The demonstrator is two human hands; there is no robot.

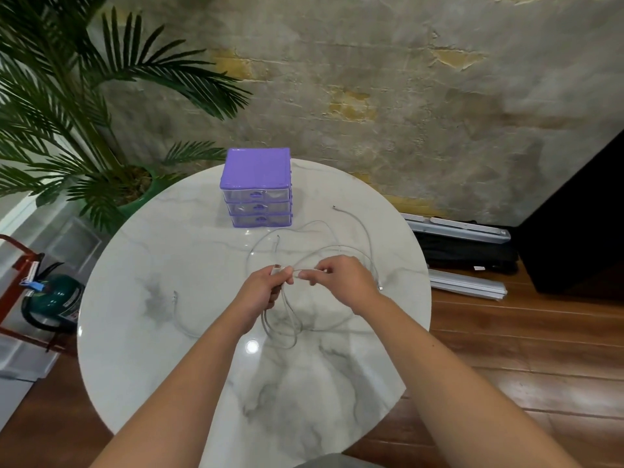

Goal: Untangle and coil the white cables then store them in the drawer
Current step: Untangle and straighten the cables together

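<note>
Left hand (pixel 266 285): I grip gathered loops of one cable (pixel 287 319), plug end up, so the coil can't spring apart.
Right hand (pixel 341 278): I pinch the same cable just right of my left, feeding the next loop.
Cables (pixel 354 224): white, tangled on the table (pixel 169 265) around my hands.
Drawers (pixel 258 189): far side, all closed; nothing stored yet, I judge.

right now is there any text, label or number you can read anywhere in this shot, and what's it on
No text here can be read.
Dark green fire extinguisher on the floor at left: white label, print too blurred to read.
Red metal stand beside it: white tag, too small to read.
Black bag on the floor at right: small white tag, unreadable.
Purple plastic three-drawer box: no legible marking.
</note>
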